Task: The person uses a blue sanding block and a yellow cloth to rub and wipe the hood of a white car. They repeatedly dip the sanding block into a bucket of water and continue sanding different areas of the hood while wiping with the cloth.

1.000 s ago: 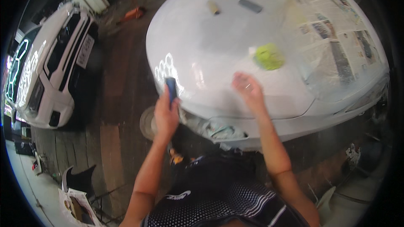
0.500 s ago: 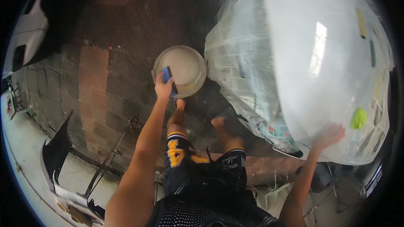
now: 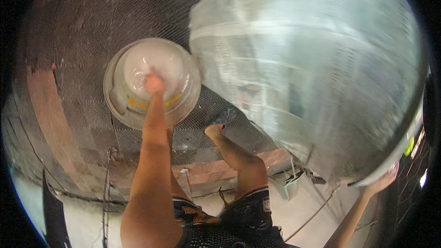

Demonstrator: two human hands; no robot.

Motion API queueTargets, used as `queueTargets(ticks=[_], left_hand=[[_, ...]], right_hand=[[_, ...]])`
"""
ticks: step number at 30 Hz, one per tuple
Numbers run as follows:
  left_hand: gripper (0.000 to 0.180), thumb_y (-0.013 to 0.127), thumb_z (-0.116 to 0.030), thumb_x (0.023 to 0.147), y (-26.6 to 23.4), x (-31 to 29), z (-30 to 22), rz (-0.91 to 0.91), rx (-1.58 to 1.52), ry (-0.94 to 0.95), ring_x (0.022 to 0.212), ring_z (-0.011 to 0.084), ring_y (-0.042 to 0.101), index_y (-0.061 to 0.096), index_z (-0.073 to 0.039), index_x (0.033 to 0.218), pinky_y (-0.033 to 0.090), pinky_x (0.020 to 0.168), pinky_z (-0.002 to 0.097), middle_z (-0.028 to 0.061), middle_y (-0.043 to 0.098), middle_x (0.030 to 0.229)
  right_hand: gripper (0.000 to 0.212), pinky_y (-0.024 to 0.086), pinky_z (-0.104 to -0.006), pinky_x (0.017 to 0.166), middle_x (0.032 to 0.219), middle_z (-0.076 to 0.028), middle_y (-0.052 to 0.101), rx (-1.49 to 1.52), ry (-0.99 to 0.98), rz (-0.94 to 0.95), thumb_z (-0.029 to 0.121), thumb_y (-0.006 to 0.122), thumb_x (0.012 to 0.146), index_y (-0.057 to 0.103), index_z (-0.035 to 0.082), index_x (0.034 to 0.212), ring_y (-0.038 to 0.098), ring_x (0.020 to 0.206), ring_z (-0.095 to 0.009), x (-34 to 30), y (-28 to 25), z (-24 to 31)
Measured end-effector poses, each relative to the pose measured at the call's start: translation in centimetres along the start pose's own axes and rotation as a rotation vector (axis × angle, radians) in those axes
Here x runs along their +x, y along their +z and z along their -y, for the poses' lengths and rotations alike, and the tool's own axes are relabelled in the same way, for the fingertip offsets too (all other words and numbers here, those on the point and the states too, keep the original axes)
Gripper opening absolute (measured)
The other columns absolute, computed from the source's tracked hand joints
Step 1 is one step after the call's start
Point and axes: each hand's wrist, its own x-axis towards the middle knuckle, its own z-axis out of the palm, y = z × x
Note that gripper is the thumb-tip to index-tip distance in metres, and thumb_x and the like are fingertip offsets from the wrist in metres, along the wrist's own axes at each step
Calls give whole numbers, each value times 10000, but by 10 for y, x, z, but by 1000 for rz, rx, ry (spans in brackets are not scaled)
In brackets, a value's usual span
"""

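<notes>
Left hand (image 3: 155,84) has dipped into the bucket (image 3: 181,110), upper left of frame, arm stretched straight; can't tell its grip. Right hand (image 3: 385,182)'s at the papered car panel (image 3: 312,73)'s edge, lower right, grip unclear too.
</notes>
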Motion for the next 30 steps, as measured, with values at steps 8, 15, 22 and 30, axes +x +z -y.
queueTargets(ticks=[8,15,22,30], left_hand=[[605,758,-313,948,-180,-129,17,210,-1119,46,1072,225,639,562,8,1421,504,935,383,126,667,1205],[387,583,-259,1038,-432,-307,-31,175,-1116,395,861,200,679,563,-6,1329,606,702,366,104,648,1092],[420,651,-184,1038,-496,-470,-235,-145,-737,937,1144,179,618,587,33,1391,500,1009,324,111,654,1297],[461,782,-112,868,-410,-624,-443,-340,-205,1719,1192,355,566,728,-224,1312,459,1026,456,148,615,1327]], right_hand=[[503,184,-456,1267,1602,-232,379,235,83,-52,191,547,1066,424,-45,1493,301,1525,-348,-30,12,-10],[920,173,-614,1221,1644,-305,177,628,277,-236,429,804,883,332,32,1565,137,1537,-494,49,10,1],[672,332,-701,1046,1552,-130,401,151,317,-181,586,795,810,618,261,1370,316,1437,-454,159,69,-112],[478,460,-517,947,1351,-25,562,402,324,-429,227,899,662,711,231,1102,514,1247,-338,85,50,-188]])
